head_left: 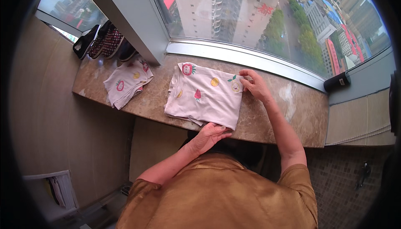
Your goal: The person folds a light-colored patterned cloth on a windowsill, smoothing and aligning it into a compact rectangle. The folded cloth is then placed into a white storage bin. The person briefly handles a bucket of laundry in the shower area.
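Note:
A pale pink printed cloth (209,95), with fruit pictures on it, lies folded in a rough rectangle on the marble sill. Its near right edge is between the fingers and thumb of my left hand (206,138), just at the counter's front edge. At the far right corner, my right hand (255,87) has its thumb and fingers bent around the fabric. The cloth's left side shows several loose layers. Farther left sits a smaller folded piece (129,82) in the same print, partly hanging over the front edge, with neither hand on it.
Several dark shoes (106,41) stand at the far left of the sill (288,116). A black cylinder (337,82) lies at the right end by the window frame. A tall window (234,11) rises behind, and a white-framed opening (54,191) shows at lower left.

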The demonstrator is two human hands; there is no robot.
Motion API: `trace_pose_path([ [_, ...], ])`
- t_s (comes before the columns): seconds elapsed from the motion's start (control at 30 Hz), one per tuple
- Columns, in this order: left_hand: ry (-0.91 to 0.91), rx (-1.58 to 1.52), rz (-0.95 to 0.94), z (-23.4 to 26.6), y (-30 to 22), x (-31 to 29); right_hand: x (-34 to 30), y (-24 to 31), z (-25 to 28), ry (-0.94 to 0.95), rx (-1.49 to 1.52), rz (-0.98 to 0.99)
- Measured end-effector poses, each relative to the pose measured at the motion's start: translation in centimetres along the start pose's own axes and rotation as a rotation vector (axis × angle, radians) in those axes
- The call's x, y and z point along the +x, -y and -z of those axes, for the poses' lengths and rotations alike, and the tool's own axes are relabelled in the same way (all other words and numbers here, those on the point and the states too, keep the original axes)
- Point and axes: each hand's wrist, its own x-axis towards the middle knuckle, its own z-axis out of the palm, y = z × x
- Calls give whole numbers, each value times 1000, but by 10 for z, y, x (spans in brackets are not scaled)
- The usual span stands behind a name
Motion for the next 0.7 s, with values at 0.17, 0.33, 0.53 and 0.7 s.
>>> trace_pose_path([
  [0.17, 9, 131, 17, 2, 2, -2, 28, -4, 0, 182, -26, -106],
  [0.33, 53, 157, 135, -1, -1, -2, 24, -2, 6, 252, 154, -125],
  [0.53, 122, 98, 227, -2, 0, -4, 20, -5, 15, 130, -215, 45],
  [0.7, 170, 169, 238, -6, -2, -7, 7, 0, 16, 22, -539, 165],
])
